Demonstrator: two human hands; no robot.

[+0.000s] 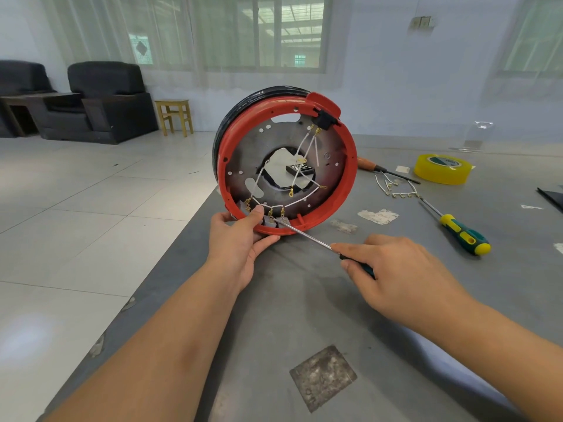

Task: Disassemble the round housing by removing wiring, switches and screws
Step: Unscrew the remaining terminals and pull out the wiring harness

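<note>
Round housing [341,190] on edge, open face toward camera, left hand [240,239] steadying.

Left hand [240,239] on upright red housing [350,166] rim, right hand [399,272] with screwdriver [304,236] tip inside

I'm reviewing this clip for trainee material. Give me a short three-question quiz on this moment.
1. True or false: the housing lies flat on the table.
2. Which hand holds the screwdriver whose tip reaches inside the housing's lower rim? A) left B) right C) neither
3. Fill in: to the right, beyond the spare screwdriver, sits a roll of yellow ____.

Key:
1. False. It stands on edge, steadied at the lower rim by the left hand.
2. B, the right hand.
3. tape
</note>
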